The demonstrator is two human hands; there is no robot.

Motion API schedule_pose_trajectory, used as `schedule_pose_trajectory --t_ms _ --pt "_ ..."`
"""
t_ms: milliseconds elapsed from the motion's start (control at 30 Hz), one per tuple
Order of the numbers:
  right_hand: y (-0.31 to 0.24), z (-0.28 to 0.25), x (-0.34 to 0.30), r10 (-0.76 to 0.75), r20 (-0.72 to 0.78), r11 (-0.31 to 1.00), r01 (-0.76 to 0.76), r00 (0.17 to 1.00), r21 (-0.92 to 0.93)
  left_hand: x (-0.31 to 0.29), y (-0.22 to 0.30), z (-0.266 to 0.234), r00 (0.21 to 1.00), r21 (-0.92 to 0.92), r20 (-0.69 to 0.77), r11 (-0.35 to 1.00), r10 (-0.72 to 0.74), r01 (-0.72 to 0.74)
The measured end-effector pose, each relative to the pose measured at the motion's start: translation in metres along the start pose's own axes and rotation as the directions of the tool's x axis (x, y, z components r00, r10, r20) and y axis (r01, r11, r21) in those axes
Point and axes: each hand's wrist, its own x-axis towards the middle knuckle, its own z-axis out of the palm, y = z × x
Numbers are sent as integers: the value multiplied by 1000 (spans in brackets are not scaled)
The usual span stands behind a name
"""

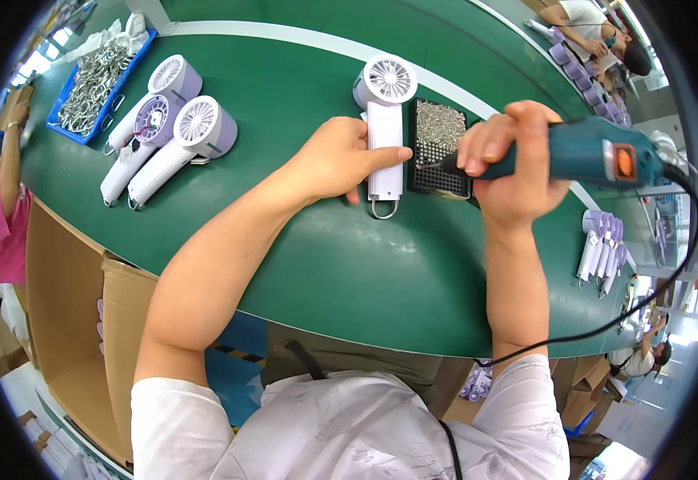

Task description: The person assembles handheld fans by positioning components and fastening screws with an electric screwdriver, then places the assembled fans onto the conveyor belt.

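A white and lilac handheld fan (385,148) lies on the green table, its round grille at the far end and a metal loop at the near end. My left hand (339,158) is closed around its handle, thumb across the top. My right hand (517,160) grips a teal electric screwdriver (597,152) held sideways, its black nose toward a black screw tray (441,180). Small silvery screws (441,126) heap over the tray's far part, and a grid of holes shows in the near part. The bit's tip is hard to make out against the tray.
Several fans (161,132) lie to the left, one with its head uncovered. Beyond them a blue bin (65,128) holds metal loops. More fans (601,244) lie at right. The screwdriver's black cord (669,280) curves down past my right arm. A cardboard box (69,312) stands lower left. Other people work nearby.
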Motion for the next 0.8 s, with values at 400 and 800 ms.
schedule_pose_trajectory --t_ms 400,800 --pt "-14 22 -22 26 199 990 -53 980 130 3 -5 1 1000 5 -18 1000 19 -18" --pt "-4 20 -26 66 234 995 -81 970 56 3 1 0 1000 17 -18 1000 9 -9"
